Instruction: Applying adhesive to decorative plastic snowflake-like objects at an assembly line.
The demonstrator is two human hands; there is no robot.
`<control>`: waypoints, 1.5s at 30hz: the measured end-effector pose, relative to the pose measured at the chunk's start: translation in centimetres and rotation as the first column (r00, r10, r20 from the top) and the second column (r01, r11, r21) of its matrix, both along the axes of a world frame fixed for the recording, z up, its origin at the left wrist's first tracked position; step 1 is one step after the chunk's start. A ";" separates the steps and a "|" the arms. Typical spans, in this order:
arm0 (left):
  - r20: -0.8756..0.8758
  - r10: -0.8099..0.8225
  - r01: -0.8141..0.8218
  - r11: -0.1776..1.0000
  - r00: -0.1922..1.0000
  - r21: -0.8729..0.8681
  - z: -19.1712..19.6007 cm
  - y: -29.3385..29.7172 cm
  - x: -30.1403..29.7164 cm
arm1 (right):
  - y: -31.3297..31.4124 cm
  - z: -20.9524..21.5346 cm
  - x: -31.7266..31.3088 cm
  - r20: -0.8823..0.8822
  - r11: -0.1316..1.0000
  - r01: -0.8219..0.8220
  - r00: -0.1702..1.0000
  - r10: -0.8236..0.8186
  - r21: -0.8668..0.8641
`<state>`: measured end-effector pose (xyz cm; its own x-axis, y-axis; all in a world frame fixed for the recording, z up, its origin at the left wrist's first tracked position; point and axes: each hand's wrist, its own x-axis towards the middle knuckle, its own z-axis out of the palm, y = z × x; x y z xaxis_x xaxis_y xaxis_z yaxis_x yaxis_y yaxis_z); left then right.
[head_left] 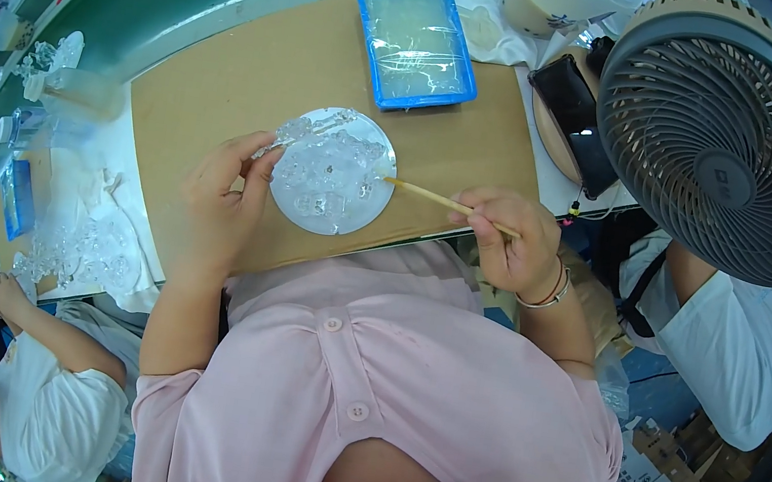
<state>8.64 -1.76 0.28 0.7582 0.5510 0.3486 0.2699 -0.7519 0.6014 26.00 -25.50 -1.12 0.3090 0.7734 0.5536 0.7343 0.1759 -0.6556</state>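
Observation:
A round white disc [349, 224] lies on the brown board in front of me, with clear, glassy ornament pieces [329, 171] spread over it. At the disc's left edge, the thumb and forefinger of my left hand [237, 181] are closed on a clear piece [290, 132] that reaches over the disc's upper left. My right hand [512, 240] pinches a thin wooden stick [433, 196]. Its tip points left and meets the disc's right edge, beside the clear pieces. Whether the tip carries bristles is too small to tell.
Beyond the disc sits a blue tray [417, 44] under clear film, on the brown board [219, 86]. A large fan [720, 141] stands at right, near a black phone-like object [570, 109] and a white tub [556, 2]. Co-workers [57, 402] sit either side; more clear pieces [91, 247] lie left.

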 end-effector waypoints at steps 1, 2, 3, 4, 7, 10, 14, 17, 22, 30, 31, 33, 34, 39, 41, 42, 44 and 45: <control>0.006 0.014 -0.014 1.000 1.000 -0.017 -0.1 -0.1 0.0 | 0.1 -0.3 -0.2 -0.033 0.999 0.022 0.999 -0.022 0.025; 0.011 0.025 -0.025 0.999 1.000 -0.034 -0.1 -0.1 0.0 | 0.1 -0.5 -0.5 -0.067 0.998 0.049 0.997 -0.046 0.048; 0.010 0.020 -0.020 0.999 1.000 -0.033 0.0 -0.1 0.0 | 0.1 -0.7 -0.5 -0.068 0.997 0.054 0.996 -0.050 0.049; -0.013 0.028 -0.028 1.000 1.000 -0.005 0.1 -0.2 0.0 | 0.1 -0.8 -0.5 -0.027 0.997 0.070 0.997 -0.069 0.039; -0.036 0.063 -0.063 0.998 0.997 0.001 0.3 -0.5 0.0 | -0.6 -1.2 -1.2 -0.008 0.997 0.052 0.999 -0.052 0.050; -0.048 0.109 -0.111 0.993 0.993 -0.035 0.2 -0.6 -0.1 | -1.0 -1.5 -1.8 -0.001 0.995 0.060 0.998 -0.060 0.083; -0.083 0.187 -0.193 0.979 0.979 -0.069 0.1 -1.0 -0.4 | -0.5 -1.3 -1.9 0.076 0.992 0.111 0.990 -0.115 0.054; -0.065 0.191 -0.194 0.980 0.979 -0.046 -0.2 -1.0 -0.6 | -1.0 -1.2 -2.7 0.074 0.997 0.051 0.996 -0.055 0.056; -0.068 0.213 -0.218 0.973 0.975 -0.077 -0.5 -1.1 -0.6 | -0.1 -1.2 -3.8 0.032 0.989 0.057 0.998 -0.062 0.134; -0.134 0.112 -0.125 0.988 0.985 -0.094 0.3 0.1 -0.8 | -0.5 -1.4 -2.7 -0.041 0.987 0.130 0.991 -0.126 0.100; -0.078 -0.008 -0.003 0.991 0.997 -0.132 0.3 0.9 -0.7 | -0.4 -1.5 -2.5 -0.137 0.977 0.196 0.973 -0.183 0.084; -0.022 -0.125 0.120 0.979 0.992 -0.162 0.7 1.4 -0.3 | -0.1 -1.6 -2.2 -0.234 0.964 0.258 0.943 -0.237 0.063; 0.034 -0.201 0.203 0.946 0.979 -0.251 1.7 1.5 0.1 | 0.2 -1.6 -1.9 -0.247 0.958 0.284 0.931 -0.269 0.027; -0.101 -0.423 0.385 0.884 0.901 -0.264 4.5 3.1 1.8 | 1.6 -1.8 -1.2 -0.173 0.951 0.303 0.942 -0.288 0.066; -0.202 -0.543 0.480 0.828 0.815 -0.291 4.6 4.2 2.2 | 1.3 -1.7 -1.4 0.012 0.960 0.267 0.963 -0.269 0.086; -0.202 -0.543 0.480 0.828 0.815 -0.289 4.8 4.5 2.3 | 0.9 -1.6 -1.6 0.012 0.960 0.267 0.963 -0.269 0.088; -0.187 -0.568 0.487 0.801 0.802 -0.348 4.9 5.0 2.5 | -0.1 -1.2 -2.7 0.032 0.976 0.205 0.978 -0.207 0.070; -0.186 -0.569 0.488 0.800 0.801 -0.349 4.8 5.2 2.4 | -0.3 -1.0 -3.3 0.032 0.976 0.206 0.978 -0.208 0.070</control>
